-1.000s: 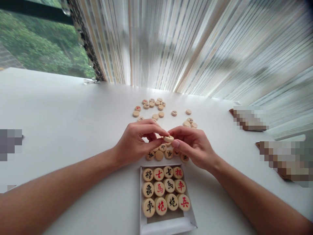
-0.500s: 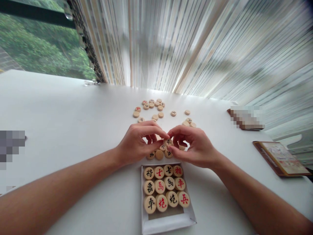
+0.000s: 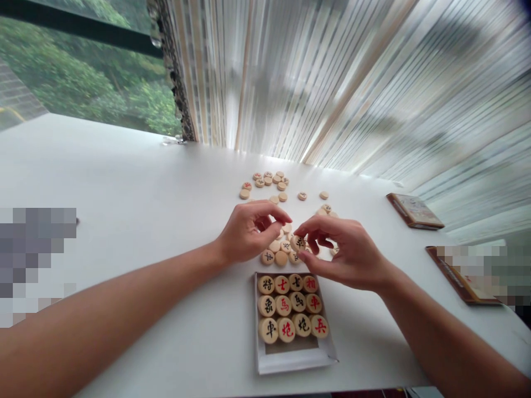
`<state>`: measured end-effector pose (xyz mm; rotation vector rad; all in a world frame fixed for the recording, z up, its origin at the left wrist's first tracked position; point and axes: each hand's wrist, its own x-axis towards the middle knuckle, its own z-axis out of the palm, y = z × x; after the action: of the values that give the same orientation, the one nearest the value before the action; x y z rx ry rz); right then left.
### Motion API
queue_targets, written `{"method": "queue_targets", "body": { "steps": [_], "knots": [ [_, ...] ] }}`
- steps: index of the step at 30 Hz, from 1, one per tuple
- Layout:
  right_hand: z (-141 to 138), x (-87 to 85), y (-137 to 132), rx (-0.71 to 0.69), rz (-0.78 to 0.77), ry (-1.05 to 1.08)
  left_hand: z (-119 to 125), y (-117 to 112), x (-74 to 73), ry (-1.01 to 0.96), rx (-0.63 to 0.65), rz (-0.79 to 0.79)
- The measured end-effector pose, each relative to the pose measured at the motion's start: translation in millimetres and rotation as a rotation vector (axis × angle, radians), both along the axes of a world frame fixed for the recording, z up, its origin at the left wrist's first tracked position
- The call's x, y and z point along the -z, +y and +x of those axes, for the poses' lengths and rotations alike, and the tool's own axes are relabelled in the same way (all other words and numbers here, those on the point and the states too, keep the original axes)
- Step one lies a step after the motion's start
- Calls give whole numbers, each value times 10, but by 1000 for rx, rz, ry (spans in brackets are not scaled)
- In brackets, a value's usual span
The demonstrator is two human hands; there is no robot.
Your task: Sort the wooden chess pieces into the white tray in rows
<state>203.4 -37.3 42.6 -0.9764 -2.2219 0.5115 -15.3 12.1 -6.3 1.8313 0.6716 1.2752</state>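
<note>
Beyond the white box (image 3: 292,362), the right hand (image 3: 344,251) pinches a xiangqi piece (image 3: 297,244); the left hand (image 3: 248,229) has fingers (image 3: 275,210) narrowly parted.

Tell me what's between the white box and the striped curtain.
Head view shows loose round pieces on the white table, plus the left hand and the right hand, which pinches one marked piece.
</note>
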Motion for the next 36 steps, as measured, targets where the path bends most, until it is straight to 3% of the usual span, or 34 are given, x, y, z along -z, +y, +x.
{"method": "queue_targets", "body": {
  "steps": [7,17,36],
  "knots": [
    [-38,-132,-334,-90,-32,-76,9,0,13,-17,14,-13],
    [-172,-90,-888,-201,-174,-102,23,5,11,-14,31,-16],
    [-299,133,-1012,-247,-64,-210,29,9,27,-24,55,-35]
  ]
}}
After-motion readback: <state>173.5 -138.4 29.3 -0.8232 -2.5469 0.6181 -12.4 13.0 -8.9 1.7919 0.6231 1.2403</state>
